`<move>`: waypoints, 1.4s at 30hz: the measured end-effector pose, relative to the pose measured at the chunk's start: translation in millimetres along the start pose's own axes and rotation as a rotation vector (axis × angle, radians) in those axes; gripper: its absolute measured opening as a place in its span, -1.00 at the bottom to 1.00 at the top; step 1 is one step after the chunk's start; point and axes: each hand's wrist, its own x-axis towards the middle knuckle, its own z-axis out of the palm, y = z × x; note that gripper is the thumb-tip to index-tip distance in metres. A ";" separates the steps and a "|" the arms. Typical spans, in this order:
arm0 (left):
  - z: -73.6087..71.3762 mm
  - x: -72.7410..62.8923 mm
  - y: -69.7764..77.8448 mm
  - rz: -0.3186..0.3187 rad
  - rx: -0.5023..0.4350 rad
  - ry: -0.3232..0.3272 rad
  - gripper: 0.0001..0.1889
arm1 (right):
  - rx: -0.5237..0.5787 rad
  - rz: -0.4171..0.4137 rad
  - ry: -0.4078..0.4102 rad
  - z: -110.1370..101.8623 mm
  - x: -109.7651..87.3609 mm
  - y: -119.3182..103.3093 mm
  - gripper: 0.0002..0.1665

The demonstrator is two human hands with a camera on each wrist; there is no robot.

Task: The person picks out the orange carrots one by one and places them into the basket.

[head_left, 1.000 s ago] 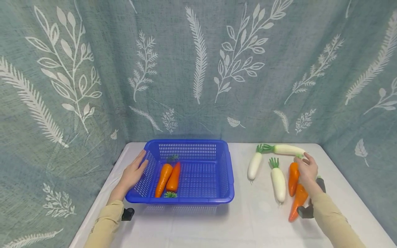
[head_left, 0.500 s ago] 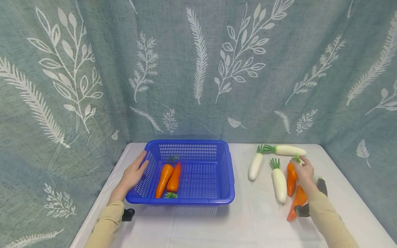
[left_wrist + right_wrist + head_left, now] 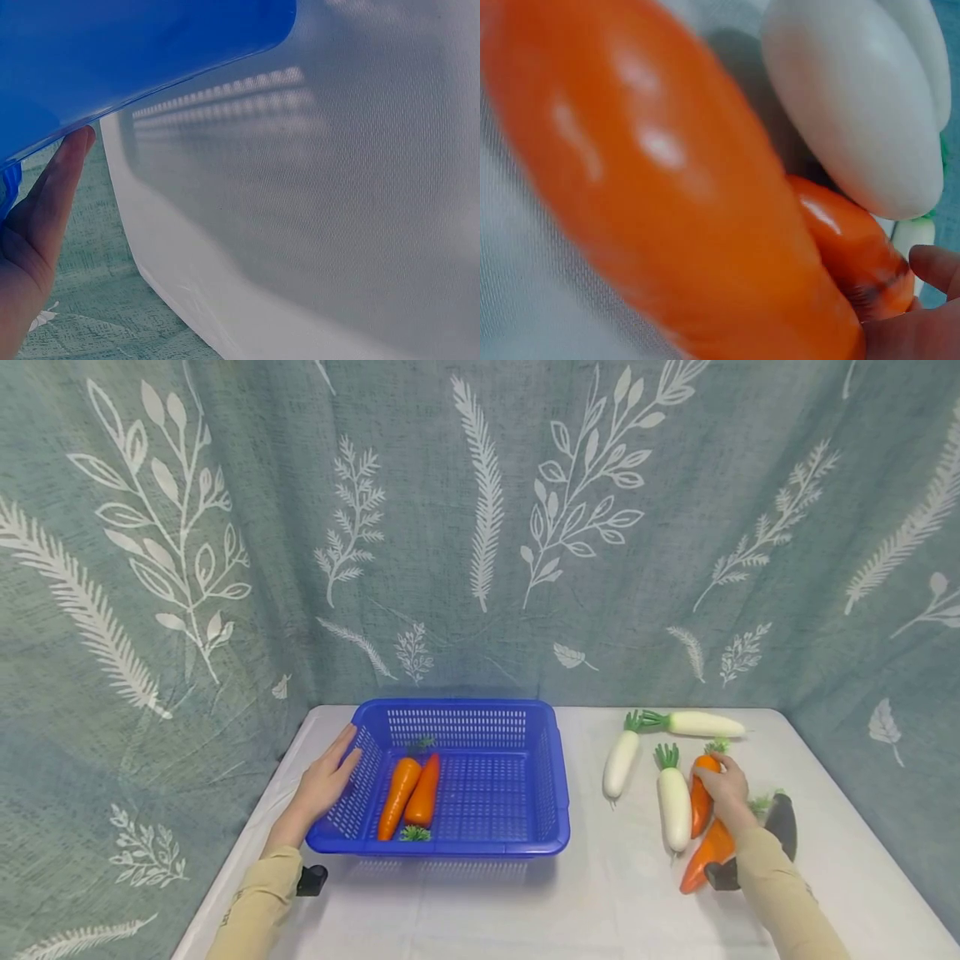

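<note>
My left hand [image 3: 326, 779] rests with straight fingers against the left side of the blue basket [image 3: 442, 846]. In the left wrist view, that hand's fingers [image 3: 64, 180] touch the basket's underside edge [image 3: 150, 90]. My right hand [image 3: 727, 787] grips the upper part of a carrot [image 3: 701, 810], fingertips on its far side and leafy top beyond. A second, larger carrot [image 3: 708, 856] lies partly under the right wrist; in the right wrist view this carrot [image 3: 652, 172] fills the foreground. Just left of the gripped carrot lies a white radish [image 3: 675, 810].
Two carrots, one left [image 3: 399, 795] and one right [image 3: 424, 792], lie inside the basket. Further white radishes lie behind, one upright [image 3: 621, 764] and one crosswise [image 3: 705, 724]. A dark elongated thing [image 3: 782, 825], like an eggplant, lies right of the right forearm. A patterned curtain [image 3: 480, 652] backs the table.
My right hand has come down and slightly left onto the upper carrot, fingers now around it. The lower carrot has shifted a little left. My left hand stays on the basket.
</note>
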 end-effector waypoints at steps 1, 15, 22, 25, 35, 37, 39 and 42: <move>0.6 -0.4 -0.5 0.005 -0.006 0.005 -0.30 | -0.004 -0.005 0.006 0.0 -0.1 0.6 -0.25; -1.3 1.9 3.6 -0.050 0.031 -0.046 -0.39 | 0.019 -0.007 -0.034 -3.1 -6.8 -1.6 -0.27; -2.3 1.6 6.7 -0.053 0.037 -0.045 -0.40 | 0.019 -0.004 -0.041 -3.5 -4.9 -2.0 -0.26; -2.3 1.0 7.9 -0.054 0.032 -0.043 -0.40 | 0.012 -0.002 -0.035 -3.2 -3.9 -2.1 -0.27; -2.5 1.8 7.5 -0.063 0.032 -0.044 -0.40 | 0.009 0.019 -0.029 -3.3 -3.7 -3.6 -0.27; -3.0 1.7 8.0 -0.065 0.031 -0.047 -0.40 | 0.009 0.020 -0.031 -3.5 -4.0 -4.1 -0.27; -3.6 1.7 8.4 -0.068 0.030 -0.051 -0.39 | 0.011 0.021 -0.033 -3.8 -4.0 -4.5 -0.27; -4.2 2.0 9.0 -0.074 0.030 -0.054 -0.39 | 0.021 0.022 -0.038 -4.3 -4.4 -4.9 -0.26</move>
